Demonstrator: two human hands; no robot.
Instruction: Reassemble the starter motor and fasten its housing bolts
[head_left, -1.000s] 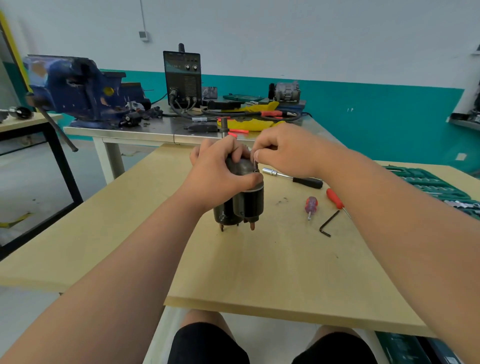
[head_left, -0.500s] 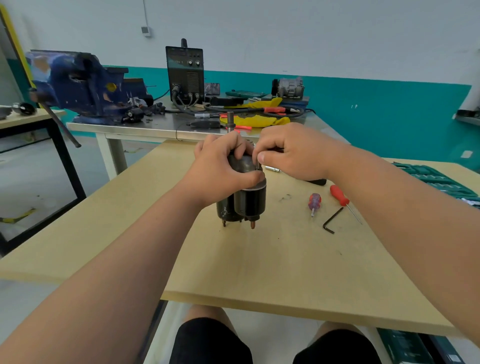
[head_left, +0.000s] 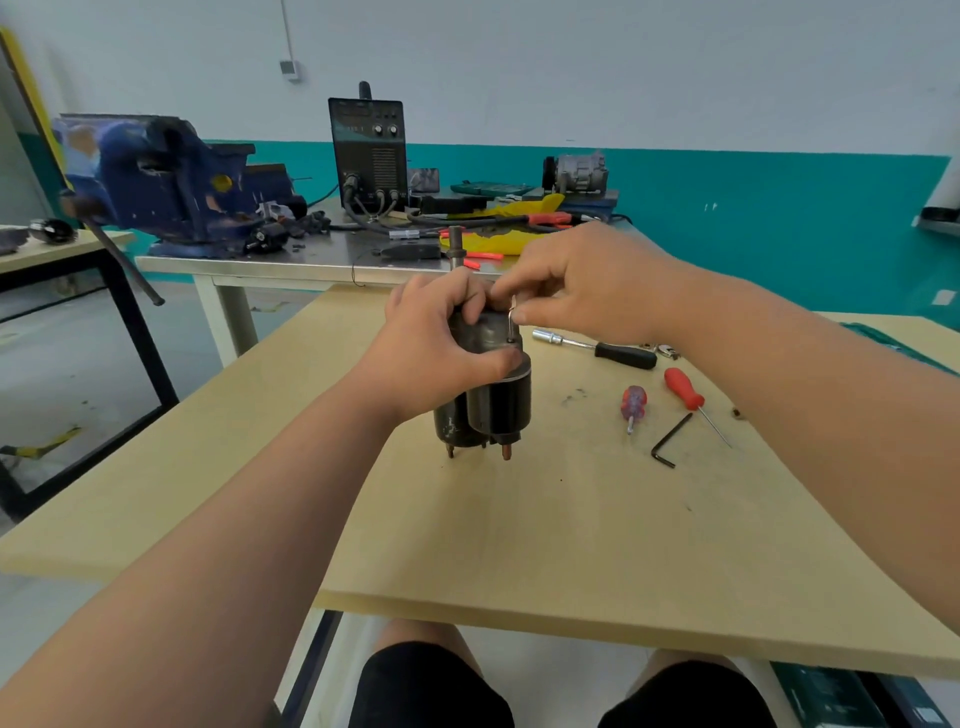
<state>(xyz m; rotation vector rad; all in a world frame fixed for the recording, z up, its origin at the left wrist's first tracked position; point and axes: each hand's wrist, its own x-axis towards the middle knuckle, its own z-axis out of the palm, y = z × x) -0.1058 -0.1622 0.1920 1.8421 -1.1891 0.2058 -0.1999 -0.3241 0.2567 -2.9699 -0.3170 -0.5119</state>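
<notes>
Gripping the upright starter motor (head_left: 491, 400), the left hand (head_left: 441, 343) steadies it; the right hand (head_left: 582, 286) pinches a small hex key (head_left: 511, 322) (tip down on the housing).

The left hand (head_left: 436, 348) wrapped over the starter motor (head_left: 493, 410), so I could not see most of its top. Above the motor, the right hand (head_left: 582, 286) hid the upper end of the hex key (head_left: 511, 325). I could not make out what the key's tip met. Right of the motor, some metal bits (head_left: 667, 351) were too small to name. Far below-right, the frame cut off a dark green case (head_left: 831, 696).
</notes>
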